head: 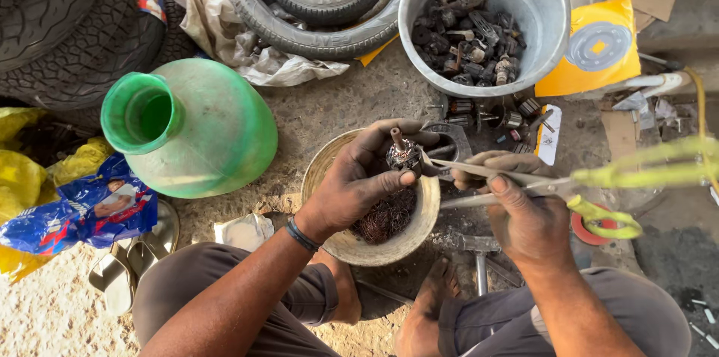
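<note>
My left hand (359,177) grips a small motor armature (402,153) with copper windings and a short shaft, held over a shallow round bowl (323,170). Inside the bowl lies a tangle of copper wire (386,216). My right hand (524,211) holds a pair of scissors (487,177) with yellow-green handles (610,218). The metal blades are apart and their tips touch the armature's windings. Both hands are dark with grease. My bare feet rest on the ground below the bowl.
A metal bucket (550,20) full of armatures stands at the back, with a few more (494,113) lying below it. A green plastic jug (195,125) lies at left, tyres (75,20) behind it. A hammer (479,252), sandals (135,256), plastic bags and cardboard lie around.
</note>
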